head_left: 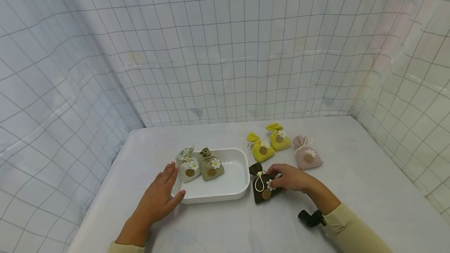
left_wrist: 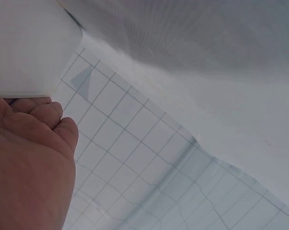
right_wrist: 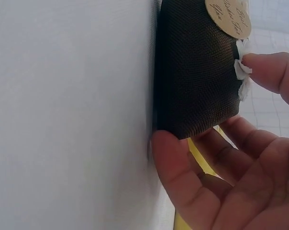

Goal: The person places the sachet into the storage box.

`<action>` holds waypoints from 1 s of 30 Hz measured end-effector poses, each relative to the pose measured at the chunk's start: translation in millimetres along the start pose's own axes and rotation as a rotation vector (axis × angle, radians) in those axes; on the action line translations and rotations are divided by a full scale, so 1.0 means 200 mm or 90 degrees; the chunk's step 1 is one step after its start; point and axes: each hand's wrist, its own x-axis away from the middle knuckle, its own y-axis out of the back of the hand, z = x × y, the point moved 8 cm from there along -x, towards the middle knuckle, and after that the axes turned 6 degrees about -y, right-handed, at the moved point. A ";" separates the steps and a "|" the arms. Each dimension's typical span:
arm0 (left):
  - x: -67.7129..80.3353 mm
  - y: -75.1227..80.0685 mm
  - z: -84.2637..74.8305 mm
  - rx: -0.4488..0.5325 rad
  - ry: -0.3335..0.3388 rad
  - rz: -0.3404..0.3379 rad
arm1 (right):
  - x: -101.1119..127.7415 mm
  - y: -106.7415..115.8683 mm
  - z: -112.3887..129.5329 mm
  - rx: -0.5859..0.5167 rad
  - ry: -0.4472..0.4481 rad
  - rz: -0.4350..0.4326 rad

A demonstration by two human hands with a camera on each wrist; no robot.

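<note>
Table covered in white cloth fills the lower part of the head view, with gridded white curtains hanging along its back and side edges. White tray, rectangular with rounded corners, sits near the middle of the table, slightly toward the left edge. Left hand lies flat on the table with its fingers straight and relaxed, the fingertips touching the tray's left rim and the thumb against its front left corner; it grips nothing. Right hand rests just right of the tray's front right corner, its thumb and fingers curled round the dark brown sachet, which lies on the table touching or just beside the tray; the right wrist view shows a fingertip on the sachet's white flower and the thumb under its lower edge. Inside the tray, at its left end, lie a cream sachet and an olive sachet side by side. Toward the back edge, behind the right hand, lie two yellow sachets and a pink sachet, close together.
</note>
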 end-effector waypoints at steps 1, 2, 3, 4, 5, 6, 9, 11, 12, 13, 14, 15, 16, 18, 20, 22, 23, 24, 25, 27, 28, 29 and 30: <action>0.00 0.00 0.00 0.000 0.000 0.001 | 0.00 0.00 0.00 0.000 -0.002 0.000; 0.00 0.00 0.00 0.000 0.000 0.001 | 0.00 0.00 0.00 0.000 -0.003 0.000; 0.00 0.00 0.00 0.000 0.000 0.001 | 0.00 0.00 0.00 0.000 -0.003 0.000; 0.00 0.00 0.00 -0.001 0.000 0.001 | 0.00 0.00 0.00 0.001 -0.002 -0.001; 0.00 0.00 0.00 0.000 0.000 0.001 | 0.00 0.00 0.00 0.000 -0.001 -0.002; 0.00 0.00 0.00 0.001 -0.001 0.000 | 0.00 0.00 0.01 0.000 -0.001 -0.003; 0.00 0.00 0.00 0.003 -0.001 0.001 | 0.00 0.00 0.01 0.000 0.001 -0.009; 0.00 0.00 0.00 0.005 -0.001 0.002 | 0.01 0.00 0.02 -0.002 -0.003 -0.015; 0.01 -0.01 0.00 0.006 -0.001 0.002 | 0.01 0.01 0.03 -0.002 -0.006 -0.018; 0.01 -0.01 0.00 0.006 0.000 0.002 | 0.01 0.01 0.03 -0.002 -0.007 -0.021; 0.01 -0.01 0.00 0.005 -0.001 0.002 | 0.01 0.01 0.03 -0.004 -0.009 -0.025; 0.01 -0.01 0.00 0.005 -0.001 0.002 | 0.01 0.02 0.04 -0.005 -0.011 -0.030; 0.01 -0.01 0.00 0.006 0.000 0.001 | 0.02 0.03 0.04 -0.007 -0.011 -0.035; 0.01 -0.01 0.01 0.006 0.000 0.001 | 0.02 0.04 0.05 -0.009 -0.008 -0.043; 0.01 -0.01 0.00 0.006 0.000 0.000 | 0.02 0.05 0.06 -0.011 -0.004 -0.049; 0.01 -0.01 0.00 0.007 -0.001 0.000 | 0.03 0.06 0.07 -0.012 0.000 -0.053; 0.01 -0.01 0.00 0.008 -0.001 -0.002 | 0.03 0.06 0.07 -0.011 0.000 -0.054; 0.01 -0.01 0.00 0.008 -0.002 -0.003 | 0.03 0.07 0.07 -0.009 0.001 -0.054; 0.01 -0.01 0.00 0.008 -0.002 -0.003 | 0.03 0.07 0.07 -0.009 0.001 -0.055; 0.01 -0.01 0.00 0.008 -0.003 -0.004 | 0.04 0.07 0.08 -0.005 -0.001 -0.057; 0.01 -0.01 0.00 0.008 -0.003 -0.004 | 0.04 0.07 0.08 -0.004 -0.003 -0.056; 0.01 -0.01 0.00 0.008 -0.003 -0.004 | 0.04 0.08 0.08 -0.002 -0.005 -0.057; 0.01 -0.01 0.00 0.008 -0.003 -0.003 | 0.04 0.08 0.08 -0.002 -0.007 -0.057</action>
